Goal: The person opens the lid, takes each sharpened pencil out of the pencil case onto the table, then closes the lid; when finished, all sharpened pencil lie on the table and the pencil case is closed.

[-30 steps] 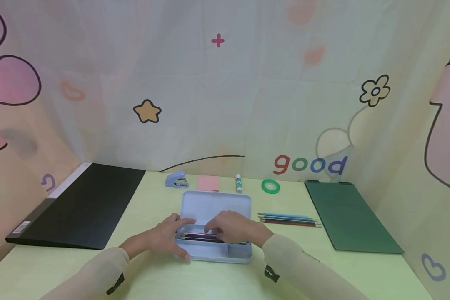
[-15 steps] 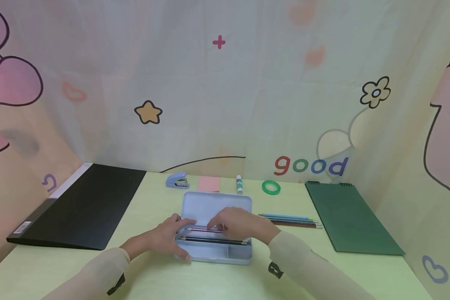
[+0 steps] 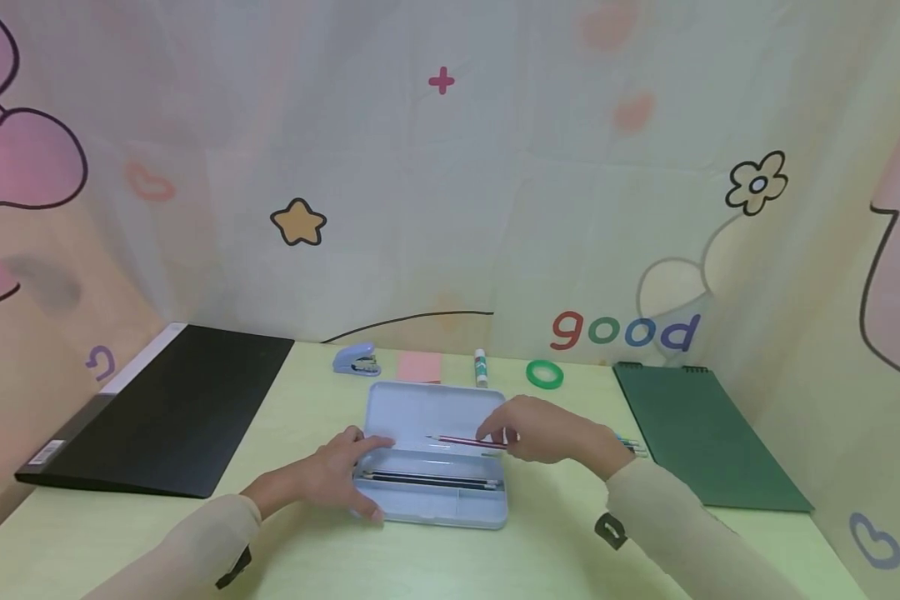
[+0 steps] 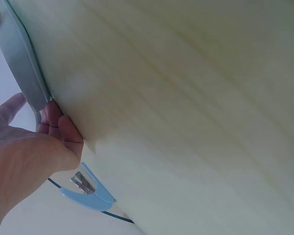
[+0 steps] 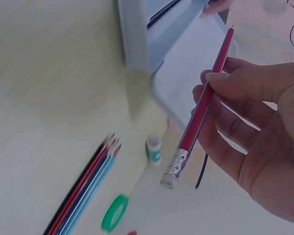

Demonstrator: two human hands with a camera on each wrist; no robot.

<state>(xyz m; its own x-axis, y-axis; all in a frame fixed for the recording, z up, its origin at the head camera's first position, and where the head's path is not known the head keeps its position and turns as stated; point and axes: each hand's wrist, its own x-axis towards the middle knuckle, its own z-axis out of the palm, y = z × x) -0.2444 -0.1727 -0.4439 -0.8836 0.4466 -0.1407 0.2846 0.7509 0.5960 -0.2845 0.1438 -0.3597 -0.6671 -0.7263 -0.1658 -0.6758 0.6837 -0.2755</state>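
The fingers [image 5: 220,81] of the right hand [image 3: 551,431] pinch a red pencil [image 5: 202,105] near its middle, thumb on one side and fingertips on the other, so that the pencil is lifted above the open lid of the pale blue pencil case [image 3: 429,493]. In the right wrist view the silver ferrule and eraser end point away from the case, while the tip points back over the lid. The left hand [image 3: 330,475] rests at the left end of the case, its fingers lightly bent against the case's edge — the left wrist view shows fingertips touching the rim, holding it steady rather than wrapping round it.

Inside the case's lower tray lies a dark pencil [image 3: 427,480], lengthwise along the tray. On the yellow-green table [image 3: 322,558], just right of the case and partly hidden behind the right hand, lies a row of pencils [image 5: 85,188] side by side — red, dark and light blue.

Along the far edge of the table stand a blue stapler [image 3: 356,360], a pink pad [image 3: 420,367], a glue stick [image 3: 481,368] and a green tape roll [image 3: 544,374]. A black folder [image 3: 165,408] lies at the left and a green notebook [image 3: 701,433] at the right, both well apart from the case.
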